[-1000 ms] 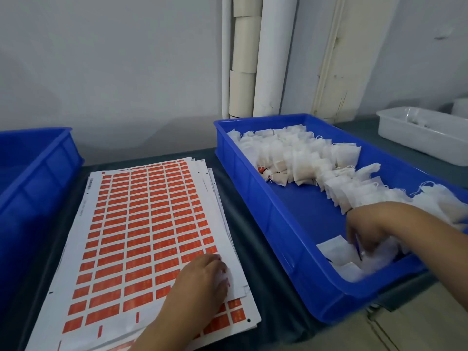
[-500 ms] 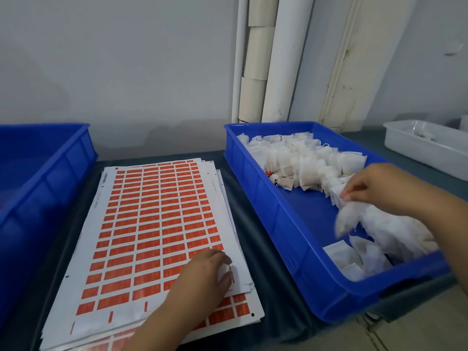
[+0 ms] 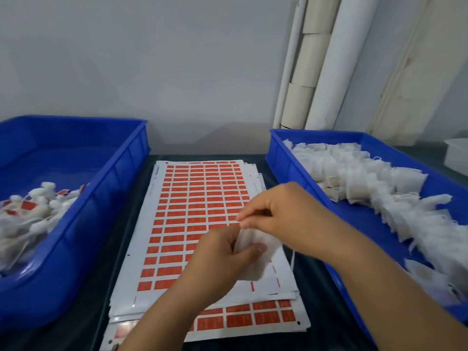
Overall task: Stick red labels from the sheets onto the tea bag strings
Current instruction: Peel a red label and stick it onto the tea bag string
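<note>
A stack of white sheets (image 3: pixel 197 214) printed with rows of red labels lies flat on the dark table between two bins. Above its near right part, my left hand (image 3: pixel 217 259) grips a white tea bag (image 3: pixel 255 257) between thumb and fingers. My right hand (image 3: pixel 281 211) comes in from the right and pinches the top of that tea bag with its fingertips. A thin white string (image 3: pixel 293 259) hangs from the bag on the right. The blue bin (image 3: pixel 283 158) on the right is heaped with unlabelled white tea bags (image 3: pixel 379 188).
A second blue bin (image 3: pixel 106 188) on the left holds tea bags with red labels (image 3: pixel 27 211). White rolls and pipes (image 3: pixel 316 72) stand against the back wall. A white tray (image 3: pixel 455 155) sits at the far right edge.
My right hand has carried a tea bag out of the right bin to above the sheets. My left hand lifted off the sheet and took hold of the bag. The view turned left.
</note>
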Tool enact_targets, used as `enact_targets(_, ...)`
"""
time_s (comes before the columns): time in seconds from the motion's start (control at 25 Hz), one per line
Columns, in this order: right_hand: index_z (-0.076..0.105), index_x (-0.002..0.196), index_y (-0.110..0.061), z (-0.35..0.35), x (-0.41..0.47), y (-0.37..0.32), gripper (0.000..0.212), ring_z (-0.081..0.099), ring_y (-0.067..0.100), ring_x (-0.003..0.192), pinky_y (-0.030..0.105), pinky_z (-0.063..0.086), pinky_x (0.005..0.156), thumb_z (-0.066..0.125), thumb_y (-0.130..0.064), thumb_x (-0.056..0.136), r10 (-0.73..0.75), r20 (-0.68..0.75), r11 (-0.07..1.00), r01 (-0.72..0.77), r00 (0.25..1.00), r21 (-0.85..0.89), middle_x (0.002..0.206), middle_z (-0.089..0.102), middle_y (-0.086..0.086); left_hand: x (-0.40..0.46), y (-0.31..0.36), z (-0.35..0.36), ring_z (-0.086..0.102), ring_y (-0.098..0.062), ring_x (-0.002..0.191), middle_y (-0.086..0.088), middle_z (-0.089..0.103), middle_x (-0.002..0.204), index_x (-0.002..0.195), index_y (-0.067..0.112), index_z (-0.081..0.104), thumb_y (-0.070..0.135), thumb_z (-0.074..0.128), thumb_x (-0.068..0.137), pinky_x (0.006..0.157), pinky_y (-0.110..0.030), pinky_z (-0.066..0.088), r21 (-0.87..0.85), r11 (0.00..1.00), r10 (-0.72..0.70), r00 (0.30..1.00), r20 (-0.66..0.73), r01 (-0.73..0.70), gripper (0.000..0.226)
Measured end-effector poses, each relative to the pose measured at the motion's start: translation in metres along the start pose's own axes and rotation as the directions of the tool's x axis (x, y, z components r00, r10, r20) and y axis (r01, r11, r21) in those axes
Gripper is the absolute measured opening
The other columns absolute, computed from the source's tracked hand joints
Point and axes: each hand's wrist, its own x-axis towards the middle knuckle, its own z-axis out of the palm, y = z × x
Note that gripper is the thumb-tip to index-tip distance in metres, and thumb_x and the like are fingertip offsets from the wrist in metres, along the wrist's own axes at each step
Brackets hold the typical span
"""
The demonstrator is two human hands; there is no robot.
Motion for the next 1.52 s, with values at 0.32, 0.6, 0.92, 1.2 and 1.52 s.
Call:
enact_targets(0.32,0.07,0.074,-0.035,0.064,0.002,0.036,0.017,0.063,-0.006,0.075,0.012,0.044,0.067,0.061,-0.034,0.088,0.19,0.16,0.954,-0.221,0.969,0.203,0.078,0.068,-0.024,-0.012,-0.06,-0.035,0.063,-0.012,0.087,0.012,0.066,0.096,0.09,0.027,0.063,0.032,0.064,0.084,0.079,-0.032,0.056,-0.247,0.923,-0.334,0.932,-0.138,0.295,0.007)
enact_targets(0.6,0.064,0.067,-0.047,0.085,0.013,0.03,0.022,0.056,-0.019,0.077,0.0,0.04,0.053,0.068,-0.033,0.083,0.171,-0.005,0.96,-0.165,0.985,0.227,0.066,0.06,-0.038,-0.003,-0.052,-0.043,0.062,0.004,0.076,0.026,0.065,0.079,0.083,0.043,0.059,0.028,0.073,0.078,0.051,-0.005,0.045,-0.077,0.989,-0.138,0.983,-0.119,0.129,0.021)
enact_targets(0.92,0.059,0.083,-0.036,0.082,0.011,0.031,0.011,0.055,-0.007,0.074,0.001,0.037,0.065,0.059,-0.027,0.09,0.112,-0.22,0.99,-0.091,0.969,0.107,0.077,0.051,-0.029,0.01,-0.039,-0.044,0.059,0.001,0.067,0.025,0.059,0.07,0.066,0.042,0.057,0.033,0.065,0.084,0.043,-0.002,0.038,0.218,0.972,-0.062,0.992,-0.109,0.084,0.022)
enact_targets(1.2,0.058,0.086,-0.035,0.094,0.009,0.034,0.008,0.053,-0.011,0.073,-0.003,0.036,0.061,0.059,-0.028,0.089,0.122,-0.424,0.987,-0.066,0.897,0.144,0.079,0.049,-0.033,-0.002,-0.037,-0.057,0.059,-0.002,0.073,0.019,0.061,0.075,0.066,0.036,0.061,0.028,0.067,0.083,0.059,-0.008,0.043,0.296,0.95,-0.111,0.994,0.014,0.102,0.02)
enact_targets(1.52,0.043,0.126,-0.044,0.114,0.017,0.044,0.037,0.05,0.001,0.105,0.01,0.04,0.074,0.048,-0.051,0.091,0.48,-0.235,0.75,-0.257,0.845,0.609,0.128,0.048,-0.02,0.002,-0.044,-0.047,0.065,-0.024,0.083,-0.006,0.068,0.083,0.074,0.015,0.071,0.01,0.063,0.084,0.075,-0.033,0.057,-0.645,0.694,-0.332,0.937,0.11,0.321,0.014)
